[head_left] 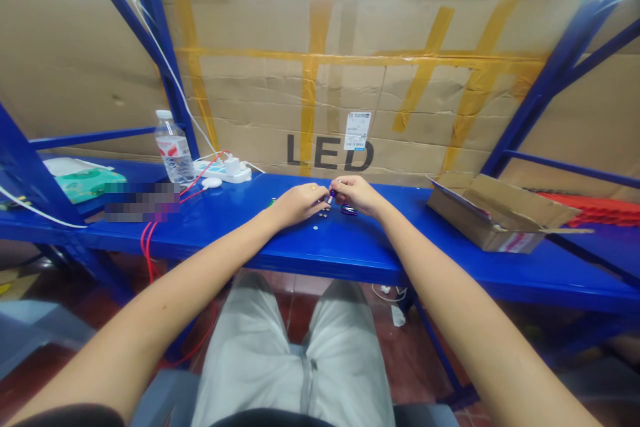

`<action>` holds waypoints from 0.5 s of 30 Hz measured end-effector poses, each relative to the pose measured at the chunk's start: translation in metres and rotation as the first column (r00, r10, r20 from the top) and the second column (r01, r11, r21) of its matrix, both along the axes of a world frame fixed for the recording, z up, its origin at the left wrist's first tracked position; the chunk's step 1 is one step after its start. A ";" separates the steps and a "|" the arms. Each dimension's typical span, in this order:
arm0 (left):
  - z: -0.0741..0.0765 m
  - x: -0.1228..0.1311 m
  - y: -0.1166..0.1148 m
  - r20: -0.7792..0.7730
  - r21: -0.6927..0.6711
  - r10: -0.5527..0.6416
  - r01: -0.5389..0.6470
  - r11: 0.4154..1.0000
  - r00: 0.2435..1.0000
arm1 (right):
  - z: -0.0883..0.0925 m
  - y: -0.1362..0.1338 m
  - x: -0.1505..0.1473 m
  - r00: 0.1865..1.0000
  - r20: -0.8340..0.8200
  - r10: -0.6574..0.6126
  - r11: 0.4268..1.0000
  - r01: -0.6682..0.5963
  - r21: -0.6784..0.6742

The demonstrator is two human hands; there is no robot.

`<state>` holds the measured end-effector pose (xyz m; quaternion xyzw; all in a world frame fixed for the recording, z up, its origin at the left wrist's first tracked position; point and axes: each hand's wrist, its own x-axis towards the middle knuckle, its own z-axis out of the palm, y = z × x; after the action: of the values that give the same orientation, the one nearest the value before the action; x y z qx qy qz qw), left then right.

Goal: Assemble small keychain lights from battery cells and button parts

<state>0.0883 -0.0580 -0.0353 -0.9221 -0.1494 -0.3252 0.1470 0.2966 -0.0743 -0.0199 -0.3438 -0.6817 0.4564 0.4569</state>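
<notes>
Both my arms reach out over a blue metal shelf [350, 250]. My left hand [300, 203] and my right hand [356, 193] meet at the middle of the shelf, fingers pinched together round a small purple and silver part [331, 196]. Another small purple piece [349, 211] lies on the shelf just under my right hand. A few tiny round bits [315, 227] are scattered on the blue surface in front of my left hand.
A taped cardboard sheet marked LED [330, 153] backs the shelf. A water bottle [173, 147], a white power strip [225, 170] with red cables and a green packet [87, 183] stand at the left. An open cardboard box [495, 217] sits at the right.
</notes>
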 end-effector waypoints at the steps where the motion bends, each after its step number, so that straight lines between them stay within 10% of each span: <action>1: 0.000 0.000 -0.001 -0.013 0.026 0.009 -0.009 1.000 1.000 | 0.000 -0.001 0.000 1.000 0.008 0.006 1.000 -0.006 -0.002; 15: -0.001 0.000 -0.001 -0.036 0.205 0.129 -0.119 0.972 0.991 | 0.002 -0.001 0.001 0.994 0.064 -0.087 0.993 0.081 0.087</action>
<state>0.0885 -0.0589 -0.0361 -0.8991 -0.1690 -0.3060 0.2635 0.2972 -0.0749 -0.0180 -0.3680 -0.7001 0.3959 0.4665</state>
